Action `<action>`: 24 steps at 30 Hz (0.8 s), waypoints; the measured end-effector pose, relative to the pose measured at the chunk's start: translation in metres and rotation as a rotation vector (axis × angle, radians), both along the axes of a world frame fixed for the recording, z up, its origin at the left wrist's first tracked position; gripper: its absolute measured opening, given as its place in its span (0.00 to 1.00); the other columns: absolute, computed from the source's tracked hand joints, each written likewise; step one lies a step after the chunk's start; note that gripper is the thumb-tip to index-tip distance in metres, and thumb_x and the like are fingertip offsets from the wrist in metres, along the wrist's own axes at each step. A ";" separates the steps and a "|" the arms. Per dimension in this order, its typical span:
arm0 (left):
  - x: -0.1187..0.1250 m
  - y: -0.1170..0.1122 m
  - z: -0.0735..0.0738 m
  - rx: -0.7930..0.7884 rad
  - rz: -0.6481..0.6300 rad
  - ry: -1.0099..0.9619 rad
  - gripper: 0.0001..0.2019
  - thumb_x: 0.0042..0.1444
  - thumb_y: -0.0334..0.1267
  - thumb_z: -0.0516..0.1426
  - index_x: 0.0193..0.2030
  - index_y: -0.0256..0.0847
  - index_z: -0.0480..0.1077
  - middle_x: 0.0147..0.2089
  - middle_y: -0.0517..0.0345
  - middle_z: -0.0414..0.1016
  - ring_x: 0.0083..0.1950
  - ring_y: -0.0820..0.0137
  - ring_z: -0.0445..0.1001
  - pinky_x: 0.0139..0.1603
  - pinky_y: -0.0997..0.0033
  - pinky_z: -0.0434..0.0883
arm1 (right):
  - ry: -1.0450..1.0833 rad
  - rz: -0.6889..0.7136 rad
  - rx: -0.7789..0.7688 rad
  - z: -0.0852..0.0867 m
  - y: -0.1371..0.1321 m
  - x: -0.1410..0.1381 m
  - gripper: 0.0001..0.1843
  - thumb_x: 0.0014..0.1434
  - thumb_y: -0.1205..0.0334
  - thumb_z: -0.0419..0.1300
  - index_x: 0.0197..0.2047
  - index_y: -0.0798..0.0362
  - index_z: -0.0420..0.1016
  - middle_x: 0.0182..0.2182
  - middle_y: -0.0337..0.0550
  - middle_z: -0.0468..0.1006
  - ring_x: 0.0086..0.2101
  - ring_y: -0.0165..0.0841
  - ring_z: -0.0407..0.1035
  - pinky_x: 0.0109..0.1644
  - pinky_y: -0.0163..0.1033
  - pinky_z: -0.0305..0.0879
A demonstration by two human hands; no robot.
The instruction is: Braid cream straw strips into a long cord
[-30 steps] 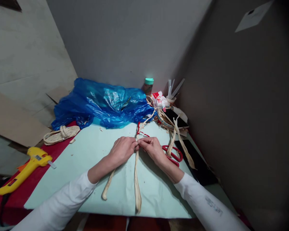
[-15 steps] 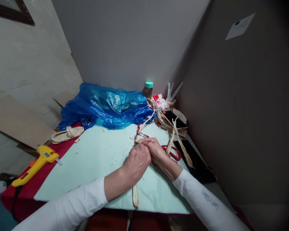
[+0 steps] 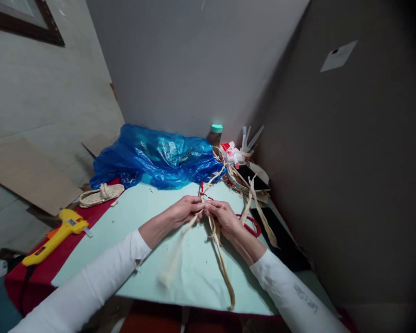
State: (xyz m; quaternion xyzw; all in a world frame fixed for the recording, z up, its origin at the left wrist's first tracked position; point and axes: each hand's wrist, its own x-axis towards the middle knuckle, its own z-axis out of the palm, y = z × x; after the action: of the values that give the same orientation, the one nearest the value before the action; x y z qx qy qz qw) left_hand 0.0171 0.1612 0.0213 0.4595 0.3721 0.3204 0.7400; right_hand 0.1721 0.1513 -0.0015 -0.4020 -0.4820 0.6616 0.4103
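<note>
Pinching pale strips (image 3: 224, 266) between fingers of left hand (image 3: 184, 210) and right hand (image 3: 225, 217), both grasping at nearly the same spot, fingertips almost meeting. Located mid-desk (image 3: 142, 289), just on the near side of the red cord (image 3: 201, 187). Pointing roughly straight ahead, away from the body, along the part at the fingers; fanning out in the tails. Slanting near-left from the left hand in one tail (image 3: 171, 263), motion-blurred, resting or raised: cannot tell. Slanting near-right from under the right hand in the rest, down toward the near edge of the desk. Cannot tell the exact crossing inside the fingers.

Just beyond the right hand: scissors (image 3: 255, 229) with red handles, partly under a loose pair (image 3: 265, 222) of strips, splayed like an upside-down V, right leg over a black slab (image 3: 287, 252). At the far side: crumpled blue bag (image 3: 156, 152), jar (image 3: 215, 137) with green lid near its right end. At left: woven sandal (image 3: 102, 195), lying roughly crosswise; yellow glue gun (image 3: 55, 238), nozzle toward the right.
</note>
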 end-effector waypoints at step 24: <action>0.007 -0.015 -0.020 0.243 0.316 0.455 0.04 0.43 0.33 0.52 0.22 0.37 0.67 0.16 0.65 0.64 0.16 0.80 0.53 0.19 0.77 0.49 | -1.297 0.147 0.677 0.027 -0.020 0.003 0.07 0.62 0.70 0.48 0.37 0.54 0.66 0.27 0.44 0.76 0.25 0.31 0.68 0.28 0.37 0.45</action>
State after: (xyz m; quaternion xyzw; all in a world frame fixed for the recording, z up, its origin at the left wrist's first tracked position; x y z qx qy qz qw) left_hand 0.0239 0.1465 0.0015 0.5409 0.5543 0.3627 0.5183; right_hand 0.1752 0.1317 0.0255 -0.5306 -0.8315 0.1314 0.0990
